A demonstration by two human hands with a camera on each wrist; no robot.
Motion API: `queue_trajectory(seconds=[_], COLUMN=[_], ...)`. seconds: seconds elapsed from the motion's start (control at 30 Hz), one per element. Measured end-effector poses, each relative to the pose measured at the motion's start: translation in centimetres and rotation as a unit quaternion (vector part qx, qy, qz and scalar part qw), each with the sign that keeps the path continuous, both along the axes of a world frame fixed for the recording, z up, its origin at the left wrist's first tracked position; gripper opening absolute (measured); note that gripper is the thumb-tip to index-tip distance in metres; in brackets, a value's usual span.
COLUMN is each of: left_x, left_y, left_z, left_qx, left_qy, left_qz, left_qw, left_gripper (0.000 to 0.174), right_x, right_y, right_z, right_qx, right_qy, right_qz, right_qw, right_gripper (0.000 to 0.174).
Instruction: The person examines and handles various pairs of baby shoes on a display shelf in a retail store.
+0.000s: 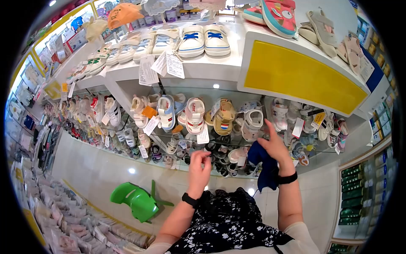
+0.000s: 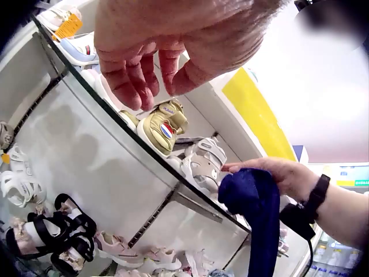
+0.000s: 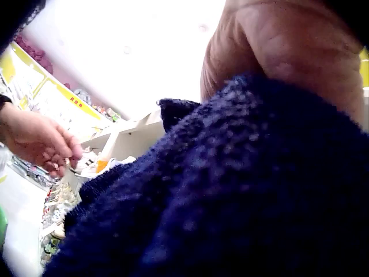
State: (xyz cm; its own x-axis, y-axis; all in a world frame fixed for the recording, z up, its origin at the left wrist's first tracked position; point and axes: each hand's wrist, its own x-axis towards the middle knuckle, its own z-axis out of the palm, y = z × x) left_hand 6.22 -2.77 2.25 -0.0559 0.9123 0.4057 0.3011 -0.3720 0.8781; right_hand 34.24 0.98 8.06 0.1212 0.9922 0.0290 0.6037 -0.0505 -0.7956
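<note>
My right hand (image 1: 274,144) holds a dark blue cloth (image 1: 263,166) that hangs down below the palm, its index finger stretched up beside a grey-and-white baby shoe (image 1: 253,120) on the glass shelf. Fuzzy and close, the cloth (image 3: 230,184) fills much of the right wrist view and hides the fingers there. With fingers loosely bent and nothing in them, my left hand (image 1: 198,169) hovers in front of the shelf. In the left wrist view a tan shoe (image 2: 163,128) with a red, white and blue patch sits just beyond the left fingertips.
White sneakers with blue laces (image 1: 192,41) stand on the upper ledge, left of a yellow panel (image 1: 302,76). Several more shoes with hanging tags line the glass shelves (image 2: 109,109). A green child's chair (image 1: 134,201) stands on the floor to the left.
</note>
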Motion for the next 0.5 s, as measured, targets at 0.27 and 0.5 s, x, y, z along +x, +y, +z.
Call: queue_trajectory(seconds=[0.27,0.5], left_x=[3.1,8.3], left_y=[-1.1,1.6], left_z=[2.8,1.8], left_qx=[-0.028,0.000], left_qy=[0.031,0.062], left_qz=[-0.098,-0.092], left_qw=[0.994,0.994], left_gripper=[0.017,0.021], right_x=[4.8,5.1], right_y=[2.9,8.8], right_z=[3.0,2.0], right_qx=[-0.051,-0.063], right_qy=[-0.137,-0.216], right_qz=[0.066,0.110], right_qw=[0.987,0.968], right_gripper=[0.054,0.055])
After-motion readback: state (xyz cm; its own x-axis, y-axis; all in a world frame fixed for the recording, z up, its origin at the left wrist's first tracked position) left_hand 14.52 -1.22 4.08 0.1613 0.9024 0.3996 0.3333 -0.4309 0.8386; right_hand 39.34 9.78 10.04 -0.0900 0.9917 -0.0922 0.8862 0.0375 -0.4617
